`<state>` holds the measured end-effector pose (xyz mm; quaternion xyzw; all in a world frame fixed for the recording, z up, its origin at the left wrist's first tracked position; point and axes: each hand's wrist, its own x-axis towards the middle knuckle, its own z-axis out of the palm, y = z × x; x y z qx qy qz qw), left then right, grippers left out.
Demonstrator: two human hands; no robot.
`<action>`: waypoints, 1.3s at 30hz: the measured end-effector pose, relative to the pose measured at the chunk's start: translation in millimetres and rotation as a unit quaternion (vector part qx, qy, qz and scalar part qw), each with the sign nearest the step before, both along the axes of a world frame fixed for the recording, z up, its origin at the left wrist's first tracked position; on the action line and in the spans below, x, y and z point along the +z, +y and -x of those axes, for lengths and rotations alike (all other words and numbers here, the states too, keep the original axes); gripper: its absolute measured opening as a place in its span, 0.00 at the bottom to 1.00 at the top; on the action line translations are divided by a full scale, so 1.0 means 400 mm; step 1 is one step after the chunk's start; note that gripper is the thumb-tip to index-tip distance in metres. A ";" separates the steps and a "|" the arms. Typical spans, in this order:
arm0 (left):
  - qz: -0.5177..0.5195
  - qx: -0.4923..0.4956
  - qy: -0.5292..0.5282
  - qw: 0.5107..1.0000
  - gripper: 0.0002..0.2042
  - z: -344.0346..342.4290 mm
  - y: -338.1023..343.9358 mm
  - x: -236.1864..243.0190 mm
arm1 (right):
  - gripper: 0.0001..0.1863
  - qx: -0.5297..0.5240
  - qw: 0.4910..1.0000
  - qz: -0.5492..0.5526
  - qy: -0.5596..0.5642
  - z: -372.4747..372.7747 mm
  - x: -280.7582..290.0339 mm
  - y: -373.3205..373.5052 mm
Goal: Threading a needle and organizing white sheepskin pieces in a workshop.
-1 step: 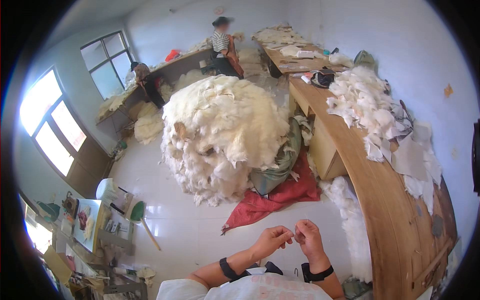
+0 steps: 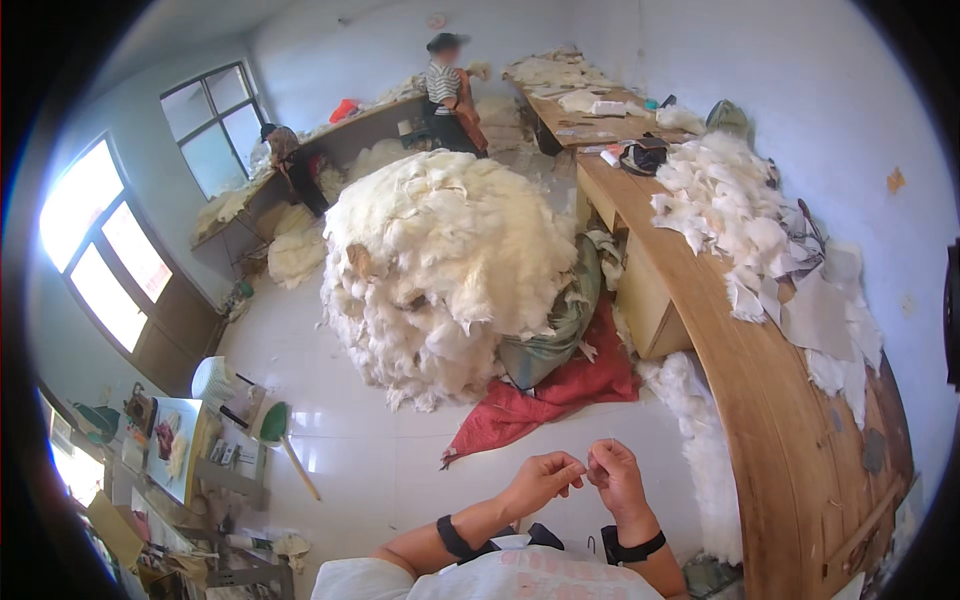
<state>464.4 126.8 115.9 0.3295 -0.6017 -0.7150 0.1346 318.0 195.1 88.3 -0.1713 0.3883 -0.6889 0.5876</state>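
My left hand [image 2: 545, 483] and my right hand [image 2: 617, 478] are raised close together in front of my body, above the pale floor. Thumb and fingers are pinched on both, with the fingertips almost meeting. Whatever lies between them is too small to make out. Beyond my hands, a red cloth [image 2: 545, 405] is spread on the floor. Behind it rises a big heap of white, fleecy pelts [image 2: 450, 260], with a green sack [image 2: 560, 335] at its right side.
At right runs a long wooden table [image 2: 740, 370] bearing piled white pelts [image 2: 725, 195]. White fleece [image 2: 700, 460] hangs beside its near side. A long-handled green dustpan [image 2: 275, 422] and a cluttered small table [image 2: 175, 450] are at left. Two people [image 2: 446, 95] stand at the back.
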 end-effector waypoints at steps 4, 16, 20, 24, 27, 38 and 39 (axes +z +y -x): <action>0.010 -0.012 -0.007 1.000 0.11 0.011 0.052 -0.003 | 0.06 0.017 1.000 0.023 -0.003 0.018 -0.001 0.055; -0.065 -0.021 0.037 0.997 0.30 0.095 0.037 0.031 | 0.12 -0.005 0.992 0.048 0.115 0.093 0.056 0.063; -0.082 -0.065 0.054 0.993 0.32 0.118 -0.006 0.038 | 0.09 -0.047 0.997 0.045 0.031 0.089 0.049 0.047; -0.071 -0.102 0.031 0.992 0.33 0.127 -0.015 0.027 | 0.09 -0.096 0.994 0.026 0.037 0.078 0.033 0.062; -0.056 -0.116 0.036 0.991 0.32 0.112 -0.022 0.022 | 0.08 -0.127 0.986 -0.003 0.108 0.059 0.040 0.067; -0.054 -0.104 0.003 0.993 0.08 0.074 -0.143 0.011 | 0.09 -0.122 0.968 -0.054 0.211 0.028 0.043 -0.065; -0.052 -0.101 0.005 0.993 0.08 0.072 -0.157 0.013 | 0.09 -0.118 0.969 -0.046 0.214 0.029 0.045 -0.081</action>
